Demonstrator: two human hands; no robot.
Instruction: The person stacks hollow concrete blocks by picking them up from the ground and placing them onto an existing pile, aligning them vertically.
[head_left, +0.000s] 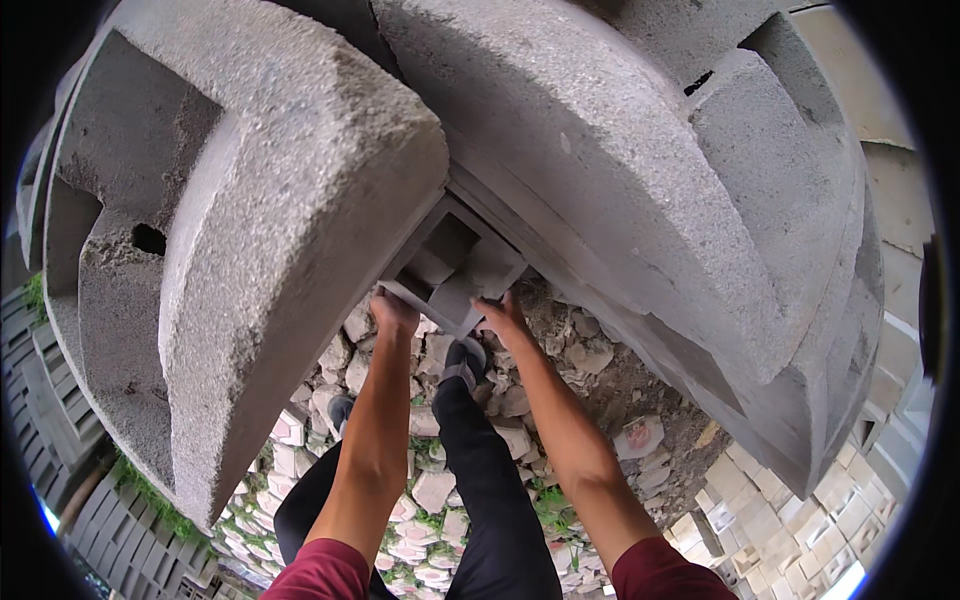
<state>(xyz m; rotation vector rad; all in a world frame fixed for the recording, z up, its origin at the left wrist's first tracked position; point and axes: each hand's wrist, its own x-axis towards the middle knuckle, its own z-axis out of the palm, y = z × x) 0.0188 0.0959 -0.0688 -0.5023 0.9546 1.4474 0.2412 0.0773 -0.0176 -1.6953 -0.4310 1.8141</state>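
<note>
A square grey concrete block point(488, 268) with recessed hollows sits low in the corner between two stacks of bigger-looking concrete blocks. My left hand point(395, 311) is closed round its near left corner. On the opposite side, my right hand point(502, 316) grips the near right edge, the thumb lying over the rim. Both arms reach straight down to it. The block's far edges lie close against the stacked blocks, and whether they touch I cannot tell. The undersides of my fingers are hidden.
Rough-faced concrete blocks point(290, 170) rise close on the left, and more blocks point(600, 150) on the right. Broken stones and rubble point(435, 490) with tufts of grass cover the ground. My shoe point(465, 360) stands just below the block. Stacks of pale blocks point(800, 510) fill the lower right.
</note>
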